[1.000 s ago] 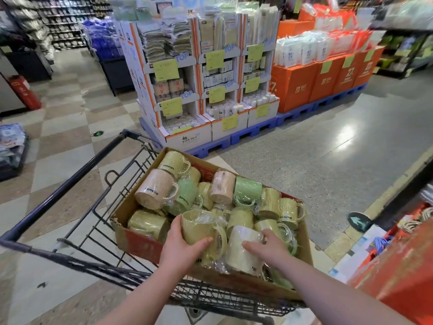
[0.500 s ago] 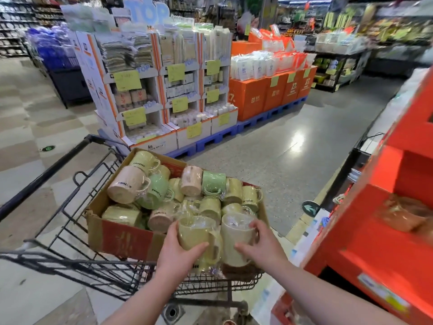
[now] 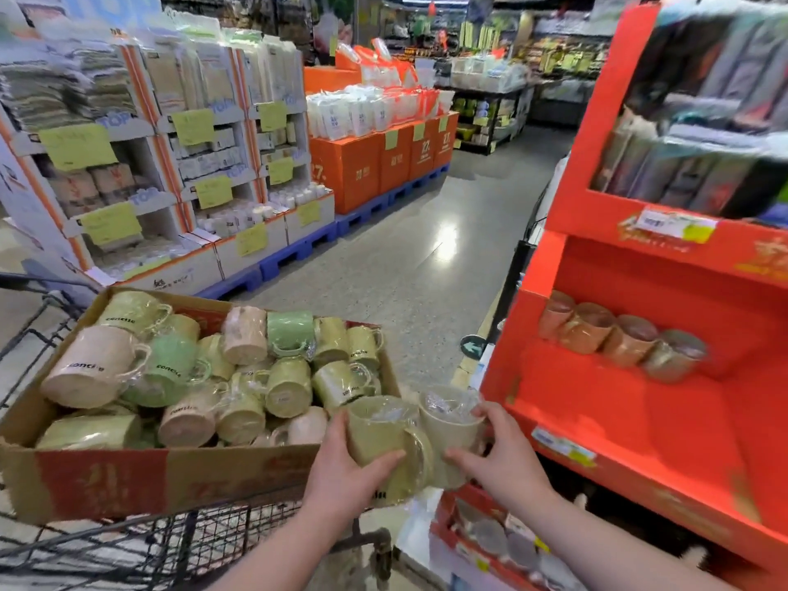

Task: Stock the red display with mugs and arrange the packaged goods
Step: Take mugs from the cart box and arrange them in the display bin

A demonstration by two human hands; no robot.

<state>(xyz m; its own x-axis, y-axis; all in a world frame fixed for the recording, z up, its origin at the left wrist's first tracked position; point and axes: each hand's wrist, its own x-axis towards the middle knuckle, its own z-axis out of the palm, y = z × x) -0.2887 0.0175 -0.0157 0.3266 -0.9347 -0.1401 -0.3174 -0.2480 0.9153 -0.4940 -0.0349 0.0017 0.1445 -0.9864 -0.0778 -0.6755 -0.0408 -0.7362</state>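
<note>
My left hand (image 3: 341, 475) grips a yellow-green wrapped mug (image 3: 379, 437). My right hand (image 3: 507, 458) grips a cream wrapped mug (image 3: 447, 424) beside it. Both mugs hang just past the right end of a cardboard box (image 3: 106, 479) full of several wrapped mugs (image 3: 179, 368) in pink, green and yellow. The red display (image 3: 639, 420) stands to the right. On its middle shelf a row of several mugs (image 3: 618, 339) lies toward the back. Packaged goods (image 3: 699, 134) fill its top shelf.
The box sits in a black wire cart (image 3: 128, 552). Lower packs (image 3: 499, 543) lie at the display's base. Across the aisle stand white shelving units (image 3: 170, 164) on blue pallets and orange boxes (image 3: 375, 164). Grey floor (image 3: 405, 270) lies between.
Both hands lifted their mugs out of the box and carried them right, toward the red display. My view has swung right, bringing the display's shelves into sight.
</note>
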